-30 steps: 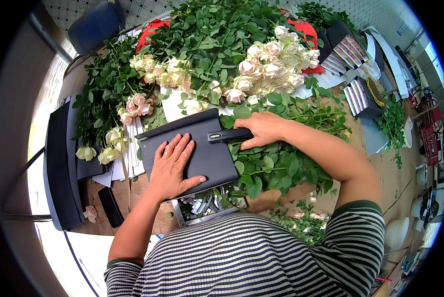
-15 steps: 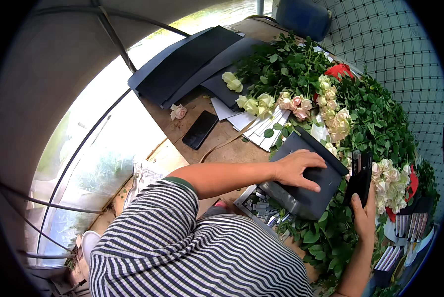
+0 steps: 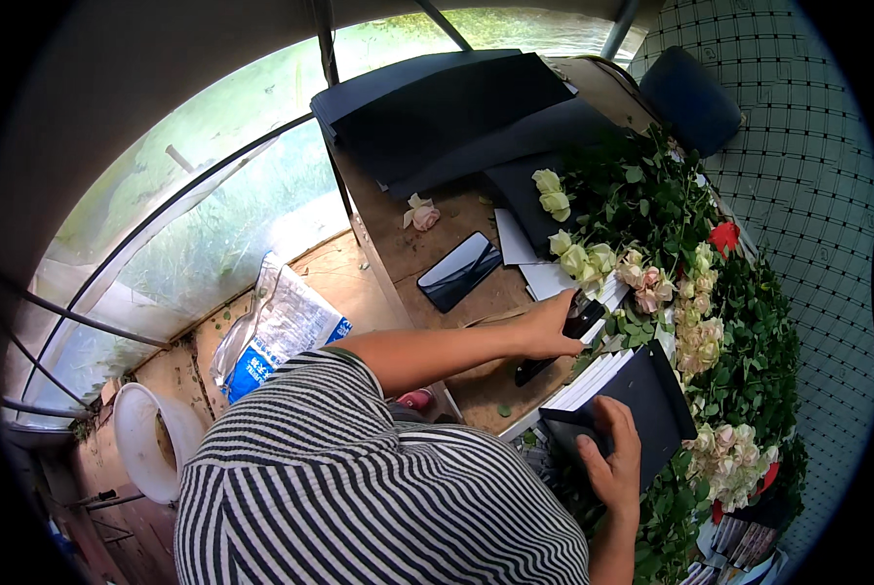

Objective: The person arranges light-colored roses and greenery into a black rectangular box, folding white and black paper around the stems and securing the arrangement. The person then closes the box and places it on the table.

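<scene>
Two hands of mine are seen in the head view, both above the brown table (image 3: 407,263). To the left of my left fingers, the table's edge runs slanting, and before it lies a bare strip of wood, so on this side is some open room. Up and left from these fingers, a phone (image 3: 459,271) takes part of that space, and a loose rose (image 3: 421,216) lies farther beyond. Just past the fingertips are white papers (image 3: 547,280), then cut roses (image 3: 585,261), so here the room is narrow. Right of my right fingers, leafy stems (image 3: 739,341) and more flowers crowd the surface.

My left hand (image 3: 551,327) reaches across with the arm nearly straight, and its fingers are closed around a black stapler (image 3: 585,317), partly hidden by them. My right hand (image 3: 614,460) comes from below, fingers bent and thumb apart, touching the black folded board (image 3: 656,409); whether they pinch it, I cannot tell. This board lies under and beyond the right fingers, with white sheets (image 3: 588,382) along its left side.
</scene>
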A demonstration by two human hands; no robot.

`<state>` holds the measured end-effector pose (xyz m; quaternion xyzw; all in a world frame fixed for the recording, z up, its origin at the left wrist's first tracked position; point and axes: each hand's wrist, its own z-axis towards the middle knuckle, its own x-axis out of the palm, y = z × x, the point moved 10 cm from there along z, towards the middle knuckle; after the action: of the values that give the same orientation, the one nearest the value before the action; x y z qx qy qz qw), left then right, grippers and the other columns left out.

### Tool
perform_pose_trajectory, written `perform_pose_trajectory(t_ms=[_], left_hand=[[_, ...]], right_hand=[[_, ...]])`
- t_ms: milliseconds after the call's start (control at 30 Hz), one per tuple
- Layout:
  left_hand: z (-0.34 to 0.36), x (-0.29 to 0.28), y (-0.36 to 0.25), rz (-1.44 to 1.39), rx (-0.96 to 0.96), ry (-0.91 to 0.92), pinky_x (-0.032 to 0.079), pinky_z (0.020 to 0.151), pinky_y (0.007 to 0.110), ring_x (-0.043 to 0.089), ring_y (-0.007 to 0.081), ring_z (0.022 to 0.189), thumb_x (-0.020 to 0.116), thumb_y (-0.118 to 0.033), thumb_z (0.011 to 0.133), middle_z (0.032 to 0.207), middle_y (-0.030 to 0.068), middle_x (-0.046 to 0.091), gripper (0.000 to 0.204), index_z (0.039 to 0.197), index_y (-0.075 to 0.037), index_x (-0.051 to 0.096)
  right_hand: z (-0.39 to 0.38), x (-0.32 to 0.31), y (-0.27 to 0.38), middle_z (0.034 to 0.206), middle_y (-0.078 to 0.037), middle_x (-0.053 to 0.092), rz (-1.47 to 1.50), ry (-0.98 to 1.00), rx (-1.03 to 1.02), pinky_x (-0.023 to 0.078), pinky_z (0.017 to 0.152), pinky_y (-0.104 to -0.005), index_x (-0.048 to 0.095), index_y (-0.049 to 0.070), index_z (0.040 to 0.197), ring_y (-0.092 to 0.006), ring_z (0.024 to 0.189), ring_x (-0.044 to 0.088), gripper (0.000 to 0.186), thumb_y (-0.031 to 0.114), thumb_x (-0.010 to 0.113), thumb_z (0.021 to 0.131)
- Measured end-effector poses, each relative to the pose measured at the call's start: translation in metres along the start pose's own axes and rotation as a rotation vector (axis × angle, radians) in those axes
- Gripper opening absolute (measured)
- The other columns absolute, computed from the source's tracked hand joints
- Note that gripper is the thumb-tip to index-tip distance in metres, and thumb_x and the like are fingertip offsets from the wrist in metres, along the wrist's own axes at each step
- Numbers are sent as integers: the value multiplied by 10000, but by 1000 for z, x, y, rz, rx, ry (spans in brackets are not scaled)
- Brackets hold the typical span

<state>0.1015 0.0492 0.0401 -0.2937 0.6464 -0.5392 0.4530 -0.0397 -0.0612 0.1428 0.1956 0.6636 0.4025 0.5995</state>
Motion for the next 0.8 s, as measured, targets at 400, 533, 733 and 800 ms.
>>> perform_pose_trajectory(t_ms=[400, 533, 733, 800], left_hand=[[-26, -144, -27, 676, 661, -519, 415, 888, 405, 533, 300, 1024, 688, -175, 689, 1145, 115, 540, 518, 1172, -76, 530], [-10, -307, 78, 1325, -324, -435, 258, 1043, 554, 315, 293, 1349, 613, -47, 772, 1404, 123, 363, 685, 1389, -191, 353], [-14, -344, 134, 1548, -117, -397, 261, 1064, 531, 323, 267, 1351, 633, -83, 765, 1463, 107, 319, 778, 1434, -275, 284], [-1, -329, 136, 1479, -3, -273, 272, 1067, 512, 344, 259, 1340, 638, -86, 759, 1461, 101, 333, 781, 1434, -268, 288]], right_hand=[[33, 23, -33, 956, -96, 617, -93, -109, 107, 485, 672, -270, 550, -10, 1168, -144, 757, 595, 365, 71, 634, 823], [38, 24, -20, 876, -109, 615, -171, -165, 45, 487, 653, -273, 574, -28, 1099, -173, 737, 605, 307, 24, 631, 801], [36, 26, -19, 833, -110, 611, -227, -183, 28, 483, 642, -277, 589, -25, 1062, -196, 710, 607, 302, 33, 653, 773], [35, 27, -13, 815, -114, 611, -271, -179, -32, 484, 639, -281, 591, -20, 1056, -209, 702, 608, 302, 40, 657, 768]])
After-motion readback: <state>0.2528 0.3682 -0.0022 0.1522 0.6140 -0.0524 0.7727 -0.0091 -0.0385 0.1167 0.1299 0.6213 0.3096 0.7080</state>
